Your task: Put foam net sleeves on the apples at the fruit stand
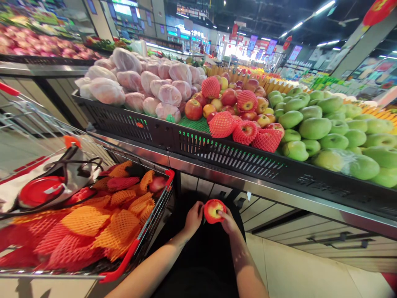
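Note:
An apple [213, 208], yellow around its stem hollow and wrapped at the sides in a red foam net [209, 217], is held up in front of my body. My right hand [229, 222] grips it from the right, with the thumb on its top near the hollow. At its left edge, the bent fingers of my left hand [194, 217] pinch the side of the net; their tips are partly hidden. Just ahead is a black crate [217, 153] with loose red apples [229, 97] and others in red foam nets [222, 124].
On my left stands a shopping cart [136, 252] with many orange foam nets [116, 234] and red ones, a bag and a red round lid [40, 191]. Wrapped pink fruit [170, 95] fills the crate's left, green mangoes [315, 128] its right. A metal ledge [211, 167] runs below.

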The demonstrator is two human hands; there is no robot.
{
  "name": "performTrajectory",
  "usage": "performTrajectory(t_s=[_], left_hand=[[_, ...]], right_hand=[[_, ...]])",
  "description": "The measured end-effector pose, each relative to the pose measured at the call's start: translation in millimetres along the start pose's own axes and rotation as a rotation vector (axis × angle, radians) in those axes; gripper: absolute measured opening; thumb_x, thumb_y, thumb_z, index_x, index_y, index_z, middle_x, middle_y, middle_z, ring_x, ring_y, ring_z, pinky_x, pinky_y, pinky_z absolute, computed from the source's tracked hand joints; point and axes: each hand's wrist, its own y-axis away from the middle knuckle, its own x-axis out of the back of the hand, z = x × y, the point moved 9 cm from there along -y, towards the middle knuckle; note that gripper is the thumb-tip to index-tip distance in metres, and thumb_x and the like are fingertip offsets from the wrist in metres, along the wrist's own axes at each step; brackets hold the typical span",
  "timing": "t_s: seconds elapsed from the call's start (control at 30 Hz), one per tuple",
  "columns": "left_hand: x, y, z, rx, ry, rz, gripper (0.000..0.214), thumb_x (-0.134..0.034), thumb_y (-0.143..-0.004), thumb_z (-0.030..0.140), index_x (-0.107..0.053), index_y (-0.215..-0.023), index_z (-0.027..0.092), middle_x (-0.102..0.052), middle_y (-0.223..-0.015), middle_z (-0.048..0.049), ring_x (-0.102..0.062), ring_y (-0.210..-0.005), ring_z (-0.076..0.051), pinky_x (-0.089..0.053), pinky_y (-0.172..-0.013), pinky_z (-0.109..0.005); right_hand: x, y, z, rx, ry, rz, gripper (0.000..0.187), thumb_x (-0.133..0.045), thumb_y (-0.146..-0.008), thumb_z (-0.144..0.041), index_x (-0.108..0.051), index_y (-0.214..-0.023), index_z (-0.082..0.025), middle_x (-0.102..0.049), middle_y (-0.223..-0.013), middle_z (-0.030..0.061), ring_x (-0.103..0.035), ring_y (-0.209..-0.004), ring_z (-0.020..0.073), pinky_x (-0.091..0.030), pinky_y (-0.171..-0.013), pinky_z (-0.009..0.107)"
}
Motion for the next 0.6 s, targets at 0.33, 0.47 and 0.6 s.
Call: performTrajectory(t_s=[0.33,0.47,0.6], left_hand=[[-23.0,20,24,-0.388,-0.028,-0.163,0.098,-0.072,-0.079,0.031,-0.015,-0.158,0.016,-0.027,-0.162,-0.0231,-0.030,-0.151,-0.035,-0.027,-0.124,-0.056],[-14.9,11,13,-0.180,0.040,-0.075,0.095,-0.076,-0.078,0.040,-0.024,-0.154,0.017,-0.040,-0.155,-0.0220,-0.043,-0.144,-0.034,-0.035,-0.120,-0.053],[-8.9,8,14,-0.104,0.118,-0.031,0.093,-0.077,-0.075,0.041,-0.028,-0.151,0.018,-0.047,-0.151,-0.0200,-0.049,-0.140,-0.032,-0.038,-0.118,-0.049]], right_hand=[[2,-4,10,-0.042,0.037,0.043,0.065,-0.091,-0.058,-0.052,-0.072,-0.110,-0.019,-0.077,-0.103,0.0093,-0.073,-0.086,0.0264,-0.061,-0.068,0.038],[-8,0,2,-0.024,0.059,-0.062,0.072,-0.093,-0.055,-0.050,-0.070,-0.118,-0.021,-0.075,-0.111,0.0092,-0.073,-0.095,0.0273,-0.061,-0.072,0.038],[-11,2,0,-0.044,0.017,-0.054,0.060,-0.080,-0.072,-0.061,-0.065,-0.117,-0.025,-0.073,-0.107,0.0050,-0.071,-0.090,0.0208,-0.061,-0.071,0.035]])
